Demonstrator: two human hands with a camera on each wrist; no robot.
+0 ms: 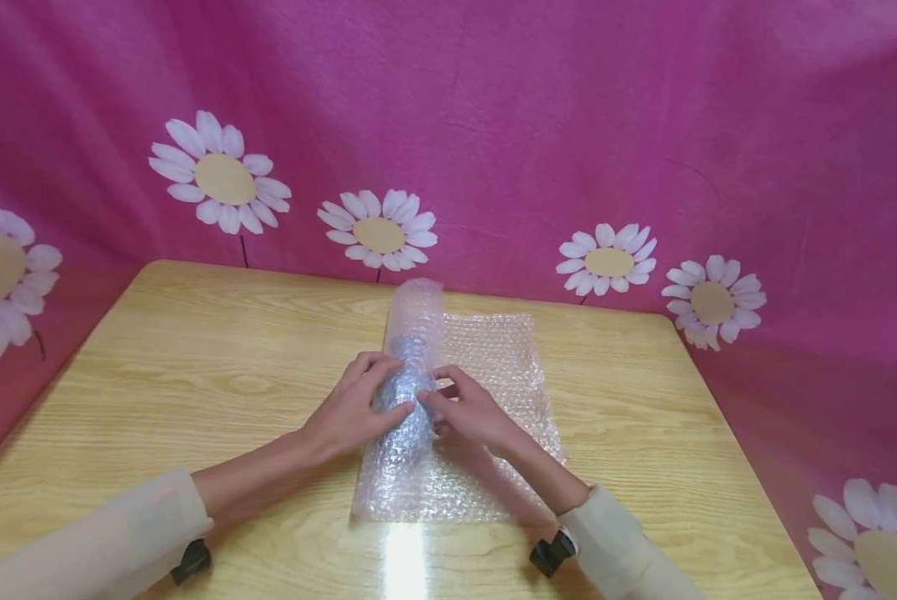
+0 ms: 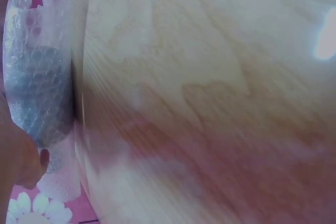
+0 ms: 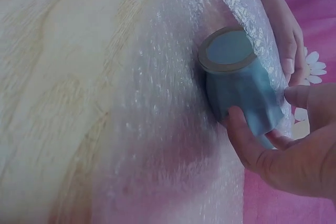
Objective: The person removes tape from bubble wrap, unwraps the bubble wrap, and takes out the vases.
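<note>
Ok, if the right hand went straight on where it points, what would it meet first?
Probably the blue vessel partly covered by bubble wrap; the right hand's fingertips seem to touch it.

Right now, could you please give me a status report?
Left hand resting on clear plastic bubble wrap. Right hand holding tan-rimmed, blue faceted vessel. Vessel partly covered by wrap; no obstruction seen.

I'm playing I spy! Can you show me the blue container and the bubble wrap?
Blue container (image 3: 242, 90): right wrist view, its outer wall.
Bubble wrap (image 1: 497, 367): head view, its flat spread part.
</note>
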